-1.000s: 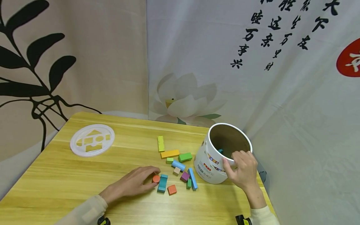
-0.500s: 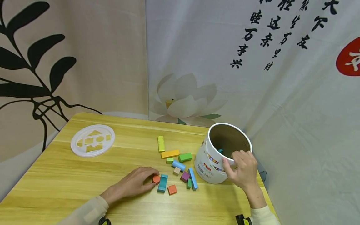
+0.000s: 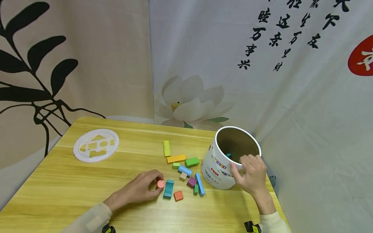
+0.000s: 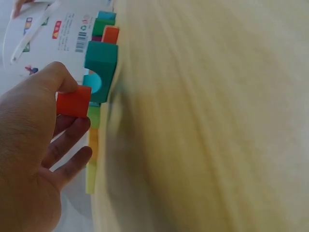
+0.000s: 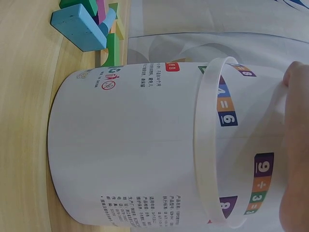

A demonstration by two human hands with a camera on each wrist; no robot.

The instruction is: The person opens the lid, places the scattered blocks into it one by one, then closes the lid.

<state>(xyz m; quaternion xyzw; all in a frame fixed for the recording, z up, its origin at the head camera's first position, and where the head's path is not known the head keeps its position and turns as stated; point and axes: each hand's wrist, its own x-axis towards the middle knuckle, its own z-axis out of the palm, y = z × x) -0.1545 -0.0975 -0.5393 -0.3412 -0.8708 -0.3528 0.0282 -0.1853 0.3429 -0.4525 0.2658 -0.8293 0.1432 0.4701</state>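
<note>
My left hand pinches a red-orange cylinder block between thumb and fingertips, close over the table. In the left wrist view the cylinder shows side-on, with the other fingers spread loosely. Right beside it lies a teal block with a rounded notch, and an orange-red block is a little further right. My right hand grips the near rim of a white bucket, thumb outside and fingers over the edge. Inside, a teal block is partly visible.
Several coloured blocks lie between the hands, among them a long blue block, a purple block and an orange block. A white oval lid with cut-out shapes rests at the table's back left. Printed cloth hangs behind.
My left hand has taken the red-orange cylinder up slightly and a little to the left, away from the notched teal block. The right hand and bucket stay in place.
</note>
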